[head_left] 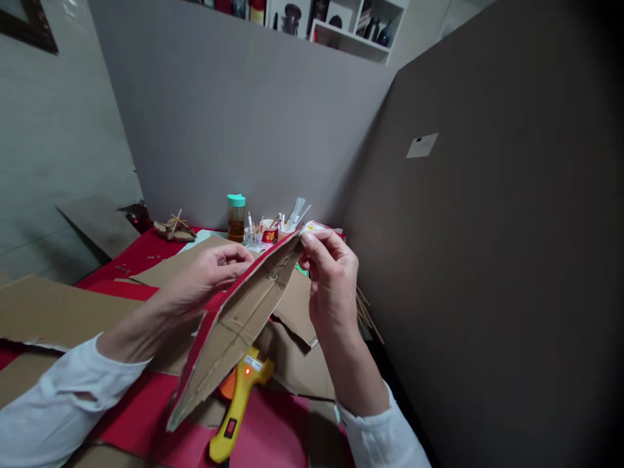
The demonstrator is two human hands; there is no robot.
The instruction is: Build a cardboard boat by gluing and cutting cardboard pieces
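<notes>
A long, boat-shaped cardboard piece (248,309) hangs tilted over the table, brown and hollow inside with a red outer side. Its upper tip is pinched between the thumb and fingers of my right hand (333,270). My left hand (217,268) is closed at the red side, its fingertips meeting the edge and partly hidden behind it. Beneath the piece lies a yellow glue gun (238,403) with a lit red light and a red switch on its handle.
Flat cardboard sheets (68,312) cover much of the red tabletop (131,400). At the back stand a jar with a teal lid (236,218) and a red-patterned cup (270,233) among sticks. Grey panels (244,117) close off the back and right. Thin sticks (368,315) lie at right.
</notes>
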